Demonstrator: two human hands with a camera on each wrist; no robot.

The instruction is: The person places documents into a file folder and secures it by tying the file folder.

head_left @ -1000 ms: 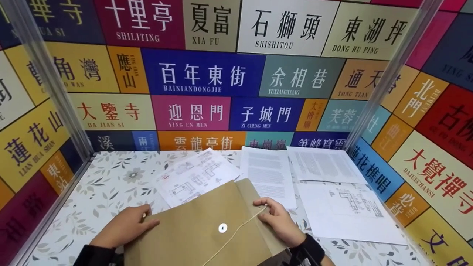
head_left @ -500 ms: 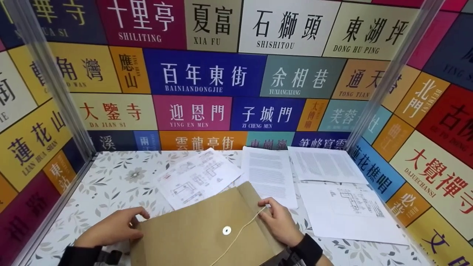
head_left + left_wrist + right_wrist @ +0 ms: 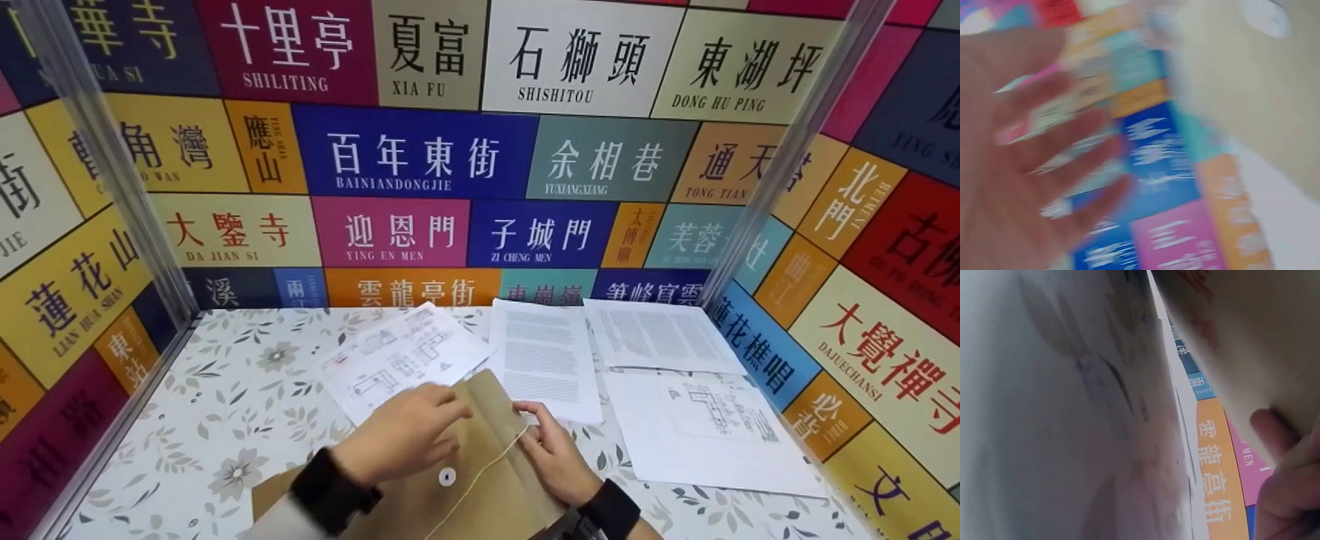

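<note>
A brown kraft document envelope [image 3: 401, 506] is held up at the front of the table. It bears a white button [image 3: 447, 477] and a pale string [image 3: 477, 480] that runs up to my right fingers. My right hand [image 3: 556, 459] pinches the envelope's right edge; in the right wrist view its thumb and fingers [image 3: 1292, 495] grip that edge, and red print shows on the envelope's underside. Over the envelope's upper part is my left hand [image 3: 409, 433], fingers loosely bent and holding nothing. The left wrist view is blurred and shows spread fingers [image 3: 1078, 157] apart from the envelope.
Beyond the envelope lie a drawing sheet [image 3: 409, 360] and a text sheet [image 3: 544, 352]. Another text sheet [image 3: 660, 337] and a second drawing sheet [image 3: 720, 442] lie at the right. The table [image 3: 225, 405] has a leaf pattern, and sign-covered walls [image 3: 420, 150] enclose its back and sides.
My left hand has let go of the envelope's left edge and moved right and up over its face. The right hand keeps its grip, and the envelope has tilted.
</note>
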